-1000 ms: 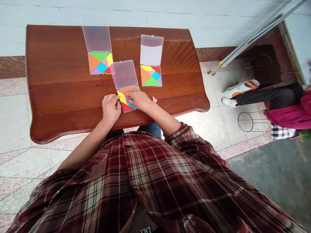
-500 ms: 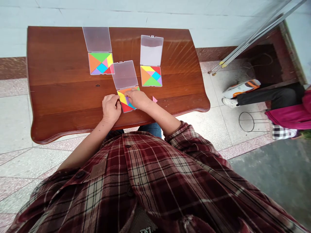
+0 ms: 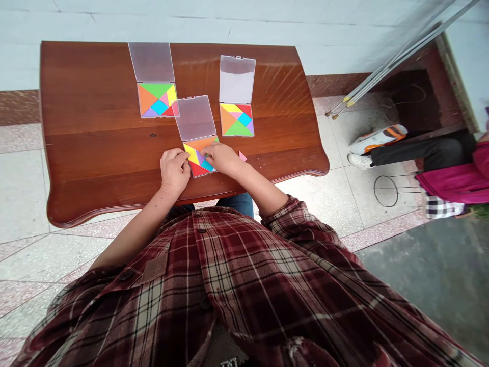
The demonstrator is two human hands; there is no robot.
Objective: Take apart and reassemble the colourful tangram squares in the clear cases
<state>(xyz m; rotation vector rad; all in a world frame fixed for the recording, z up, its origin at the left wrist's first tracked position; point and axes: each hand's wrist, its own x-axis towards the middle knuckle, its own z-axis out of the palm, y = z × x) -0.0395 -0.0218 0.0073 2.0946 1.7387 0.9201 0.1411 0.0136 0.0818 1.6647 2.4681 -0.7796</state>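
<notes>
An open tangram box (image 3: 196, 169) lies near the table's front edge, its clear lid (image 3: 196, 118) folded back. Yellow, orange, red, purple and blue pieces show inside, with a bit of green at the far right corner. My left hand (image 3: 174, 169) is curled at the box's left edge, fingertips and thumb closed against it. Over the right part of the box, my right hand (image 3: 226, 159) is bent down with its fingertips together on the pieces. Whatever they pinch is hidden. A loose pink triangle (image 3: 242, 156) lies on the table just beyond my right wrist.
Two more open tangram boxes, a left one (image 3: 157, 100) and a right one (image 3: 237, 120), lie farther back, filled with coloured pieces. The wooden table (image 3: 95, 153) stands near a wall. At right are poles (image 3: 382, 66), a bag (image 3: 378, 140), a wire frame (image 3: 385, 191) and a person's leg (image 3: 416, 151).
My right hand has shifted slightly right and toward me over the box, uncovering more of the orange and purple pieces. The left hand keeps its place at the box's edge.
</notes>
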